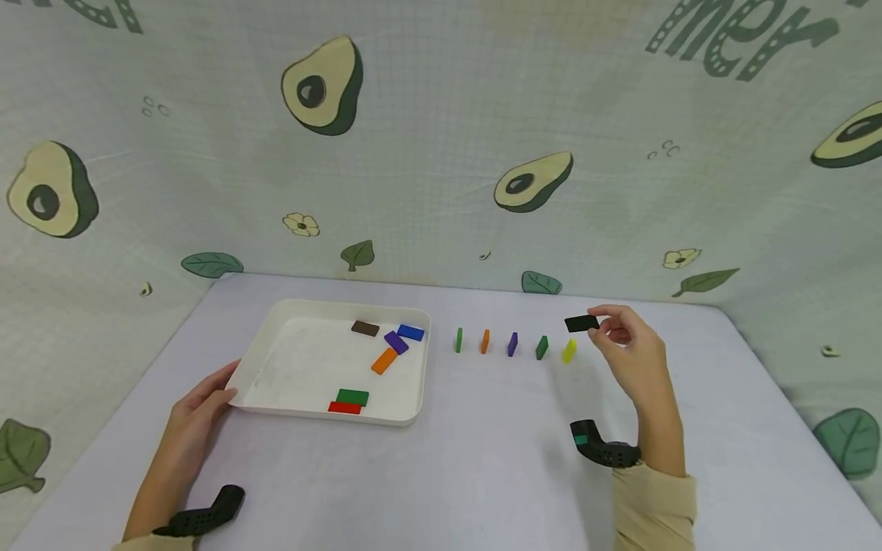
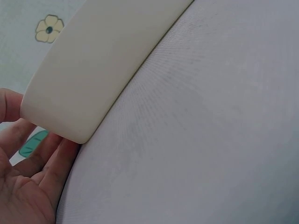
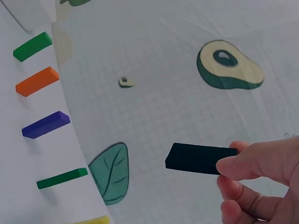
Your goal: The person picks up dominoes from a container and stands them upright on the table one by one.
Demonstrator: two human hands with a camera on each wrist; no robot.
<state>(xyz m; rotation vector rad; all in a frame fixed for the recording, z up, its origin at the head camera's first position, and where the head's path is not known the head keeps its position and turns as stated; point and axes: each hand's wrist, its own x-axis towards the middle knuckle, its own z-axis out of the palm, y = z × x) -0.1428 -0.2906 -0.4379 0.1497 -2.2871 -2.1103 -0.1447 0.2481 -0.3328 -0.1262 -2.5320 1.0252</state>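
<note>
We judge the row about half built: five blocks (image 1: 512, 343) stand on edge right of centre on the worktop (image 1: 482, 459), and six lie in the tray (image 1: 262, 360) at centre left. Our right hand (image 1: 630, 352) pinches a black block (image 1: 582, 323) above the row's right end. Our left hand (image 1: 200, 405) rests relaxed against the tray's corner, which only the left wrist view shows touching.

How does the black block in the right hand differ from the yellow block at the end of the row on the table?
The flat black rectangular block is held in the air, pinched by the right hand; the yellow rectangular block stands free on the table. The black block lies roughly level, while the yellow block stands upright on an edge. One is black, the other bright yellow. Both look like the same kind of small domino-like block.
</note>
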